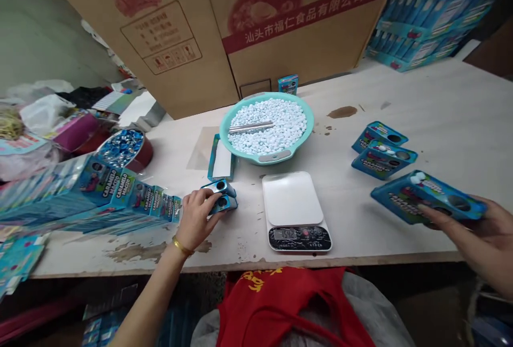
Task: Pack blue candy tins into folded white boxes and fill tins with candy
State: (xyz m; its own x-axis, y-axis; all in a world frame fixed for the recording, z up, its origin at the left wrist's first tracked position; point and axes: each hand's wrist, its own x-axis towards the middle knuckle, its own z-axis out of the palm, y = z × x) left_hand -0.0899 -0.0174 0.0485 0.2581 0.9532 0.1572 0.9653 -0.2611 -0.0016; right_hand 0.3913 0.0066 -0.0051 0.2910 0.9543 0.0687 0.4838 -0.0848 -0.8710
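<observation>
My right hand [473, 229], at the right edge, is closed on a blue candy box [420, 197] held tilted above the table. White candies show in one round opening of that box; another opening is dark. Beyond it stand two more blue candy boxes [385, 157], the nearer with candies showing on top. My left hand [200, 210] is closed around small blue boxes [225, 202] with dark round holes, left of a white digital scale [292, 200]. A turquoise bowl [308, 117] of pale candies [276, 122] holds a metal tube [250, 128].
Stacked blue cartons [108, 186] line the left side, near a tub of blue-wrapped pieces [122, 146]. An open blue tray [222, 160] lies beside the bowl. Large cardboard boxes [208, 69] stand at the back, with packed blue packages [428, 15] at the right.
</observation>
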